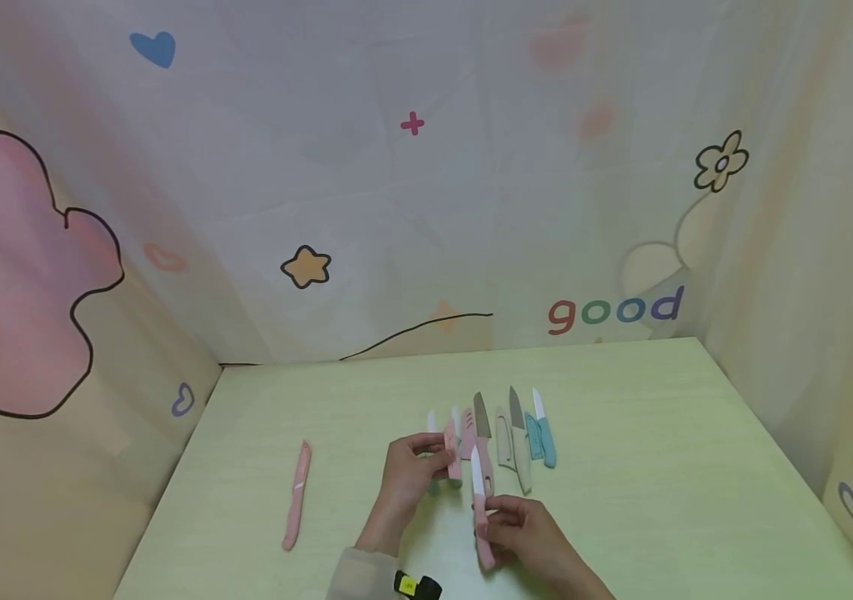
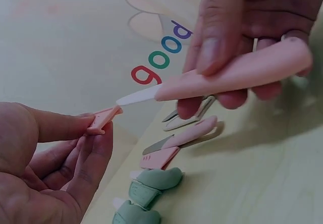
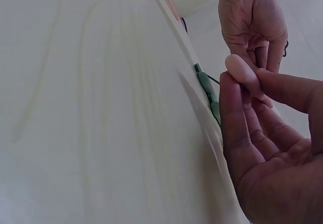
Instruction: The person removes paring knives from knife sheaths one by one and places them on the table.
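Note:
My left hand (image 1: 411, 473) pinches a pink blade sheath (image 1: 453, 468) between thumb and fingers. A pink-handled paring knife (image 1: 482, 533) with a white blade is gripped by its handle in my right hand (image 1: 529, 535), its tip pointing away from me. In the left wrist view the tip of the white blade (image 2: 139, 95) meets the near end of the sheath; whether it has entered cannot be told. The right wrist view shows the rounded butt of the pink handle (image 3: 241, 70) between thumb and fingers.
Beyond my hands lie a pink knife (image 1: 482, 425) and its sheath (image 1: 467, 433), a beige knife (image 1: 519, 454) with a beige sheath (image 1: 504, 442), and a blue knife (image 1: 546, 437). Green knives (image 2: 156, 178) lie nearby. A slim pink knife (image 1: 297, 500) rests at left.

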Tool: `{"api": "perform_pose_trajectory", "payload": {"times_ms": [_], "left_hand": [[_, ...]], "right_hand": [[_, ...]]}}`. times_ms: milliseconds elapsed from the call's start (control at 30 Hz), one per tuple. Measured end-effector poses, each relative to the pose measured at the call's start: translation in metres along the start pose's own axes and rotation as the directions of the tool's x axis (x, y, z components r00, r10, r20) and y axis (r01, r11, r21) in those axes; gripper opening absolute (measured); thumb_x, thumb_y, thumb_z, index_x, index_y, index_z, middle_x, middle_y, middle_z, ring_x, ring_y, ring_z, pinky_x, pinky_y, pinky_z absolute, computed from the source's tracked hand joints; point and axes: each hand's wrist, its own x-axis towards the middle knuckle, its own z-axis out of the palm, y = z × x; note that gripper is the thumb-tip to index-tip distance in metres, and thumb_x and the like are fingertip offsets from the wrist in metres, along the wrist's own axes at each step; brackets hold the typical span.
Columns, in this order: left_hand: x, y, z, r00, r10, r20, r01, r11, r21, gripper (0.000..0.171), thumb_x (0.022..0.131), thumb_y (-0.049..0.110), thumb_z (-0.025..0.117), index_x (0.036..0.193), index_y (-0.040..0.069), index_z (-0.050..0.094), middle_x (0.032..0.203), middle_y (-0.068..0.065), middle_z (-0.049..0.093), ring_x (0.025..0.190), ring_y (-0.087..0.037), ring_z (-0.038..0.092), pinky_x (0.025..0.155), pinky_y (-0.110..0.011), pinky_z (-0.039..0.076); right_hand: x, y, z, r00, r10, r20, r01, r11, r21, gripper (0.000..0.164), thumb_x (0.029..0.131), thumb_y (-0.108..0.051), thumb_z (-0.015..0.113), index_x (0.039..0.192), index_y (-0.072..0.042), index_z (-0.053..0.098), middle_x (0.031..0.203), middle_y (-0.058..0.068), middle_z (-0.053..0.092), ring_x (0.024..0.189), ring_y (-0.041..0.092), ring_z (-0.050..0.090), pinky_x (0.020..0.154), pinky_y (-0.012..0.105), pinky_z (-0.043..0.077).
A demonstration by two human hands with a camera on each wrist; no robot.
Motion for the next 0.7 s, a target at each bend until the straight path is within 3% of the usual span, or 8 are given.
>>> {"api": "perform_pose_trajectory", "payload": {"times_ms": [300, 433, 700], "left_hand": [[-0.016, 0.001, 0.009, 0.997, -0.011, 0.081, 0.015, 0.998, -0.054, 0.025, 0.079, -0.004, 0.071, 0.104, -0.008, 0.067, 0.092, -0.019, 0.066, 0.077, -0.025, 0.066, 0.069, -0.034, 0.062], [-0.014, -0.009, 0.010, 0.996, -0.027, 0.088, 0.033, 0.998, -0.060, 0.025, 0.078, -0.002, 0.073, 0.102, -0.006, 0.068, 0.089, -0.014, 0.067, 0.077, -0.027, 0.067, 0.067, -0.033, 0.062], [-0.018, -0.012, 0.013, 0.993, -0.053, 0.103, 0.059, 0.997, -0.053, 0.027, 0.079, -0.004, 0.071, 0.106, -0.007, 0.066, 0.091, -0.017, 0.068, 0.080, -0.031, 0.066, 0.068, -0.039, 0.062]], "right_hand": [[0.002, -0.005, 0.001, 0.998, 0.005, -0.057, -0.005, 1.000, 0.000, 0.045, 0.091, -0.008, 0.065, 0.129, 0.012, 0.051, 0.091, 0.011, 0.068, 0.077, 0.026, 0.065, 0.064, 0.037, 0.061], [0.002, -0.007, 0.001, 0.998, 0.024, -0.064, -0.022, 0.999, 0.027, 0.047, 0.092, -0.009, 0.063, 0.131, 0.012, 0.048, 0.093, 0.013, 0.067, 0.078, 0.027, 0.066, 0.064, 0.037, 0.062], [0.005, -0.007, 0.000, 0.997, 0.035, -0.070, -0.031, 0.998, 0.059, 0.045, 0.094, -0.009, 0.061, 0.133, 0.009, 0.049, 0.097, 0.021, 0.068, 0.077, 0.031, 0.066, 0.064, 0.039, 0.062]]}}
